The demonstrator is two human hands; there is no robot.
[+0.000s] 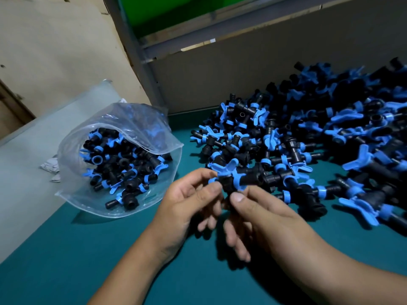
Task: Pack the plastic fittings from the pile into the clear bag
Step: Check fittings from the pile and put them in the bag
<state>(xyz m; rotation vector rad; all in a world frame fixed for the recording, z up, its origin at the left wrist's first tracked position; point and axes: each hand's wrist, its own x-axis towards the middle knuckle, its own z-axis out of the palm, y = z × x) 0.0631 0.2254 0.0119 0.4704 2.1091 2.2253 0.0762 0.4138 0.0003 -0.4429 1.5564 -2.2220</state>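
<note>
A large pile of black plastic fittings with blue wing handles (319,137) covers the right half of the green table. At the left lies a clear bag (72,150), its mouth open toward me, holding several of the same fittings (123,164). In the middle, just in front of the pile's near edge, both hands hold one black and blue fitting (229,183). My left hand (187,208) pinches its left side with thumb and fingertips. My right hand (253,219) grips it from the right, thumb on top.
The green table top (77,260) stretches toward me. A grey board (242,69) stands behind the pile. Beige cardboard (55,45) leans at the back left. A pale flat sheet (19,164) with small paper scraps (49,167) lies beside the bag.
</note>
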